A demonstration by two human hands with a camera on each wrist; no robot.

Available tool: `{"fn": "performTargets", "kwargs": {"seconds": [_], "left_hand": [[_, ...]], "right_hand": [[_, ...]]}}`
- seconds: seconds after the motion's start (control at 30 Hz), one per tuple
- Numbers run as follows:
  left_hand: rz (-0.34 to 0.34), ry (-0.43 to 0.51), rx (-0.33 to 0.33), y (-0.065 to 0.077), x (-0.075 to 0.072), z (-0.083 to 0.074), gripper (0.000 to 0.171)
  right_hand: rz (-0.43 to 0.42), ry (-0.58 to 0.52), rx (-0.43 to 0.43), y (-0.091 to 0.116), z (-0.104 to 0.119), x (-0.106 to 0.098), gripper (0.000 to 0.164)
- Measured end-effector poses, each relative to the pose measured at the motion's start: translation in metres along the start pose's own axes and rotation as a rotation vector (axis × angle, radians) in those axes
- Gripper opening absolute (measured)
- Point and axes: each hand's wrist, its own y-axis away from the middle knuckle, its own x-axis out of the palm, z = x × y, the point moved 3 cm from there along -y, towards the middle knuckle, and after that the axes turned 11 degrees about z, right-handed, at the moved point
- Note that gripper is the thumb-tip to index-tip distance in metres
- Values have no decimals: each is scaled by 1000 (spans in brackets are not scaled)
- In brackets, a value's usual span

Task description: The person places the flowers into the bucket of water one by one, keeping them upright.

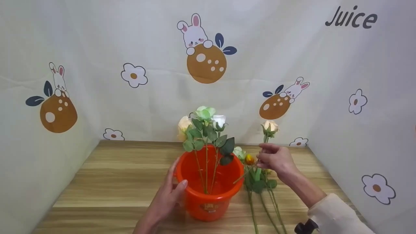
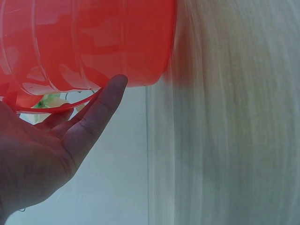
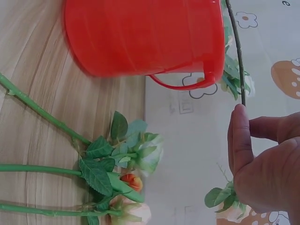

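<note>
My left hand (image 1: 165, 195) rests against the left side of an orange-red bucket (image 1: 208, 211). Its thumb and fingers are fairly straight along the outside, near the handle (image 2: 51, 110). Inside the bucket stand three artificial roses: a green one (image 1: 205, 112), a white one (image 1: 219, 121) and a cream-yellow one (image 1: 184, 125). To the right of the bucket, my right hand (image 1: 278, 161) pinches the stem (image 3: 237, 51) of a pale peach rose (image 1: 270, 126). The bloom points up, and the stem's lower end slants left, by the bucket's right rim.
Several more artificial flowers lie on the wood-grain table (image 1: 113, 185) right of the bucket, among them a green-white rose (image 3: 149, 153) and an orange bud (image 1: 249, 159). Printed cloth (image 1: 156, 107) walls the table at the back and both sides.
</note>
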Motion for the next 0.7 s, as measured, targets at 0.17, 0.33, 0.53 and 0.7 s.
{"fn": "performTargets", "kwargs": {"seconds": [0.17,0.33,0.53,0.7], "left_hand": [[-11,-18,-5,-1,0,0,72],[-29,-26,-24,0,1,0,72],[-37,-25,-30,0,1,0,72],[-14,-27,4,1,1,0,71]], "right_hand": [[-17,23,-16,0,2,5,53],[-26,48,-43,0,2,9,53],[-39,79,-81,0,2,15,53],[-50,72,-121,1,2,20,51]]}}
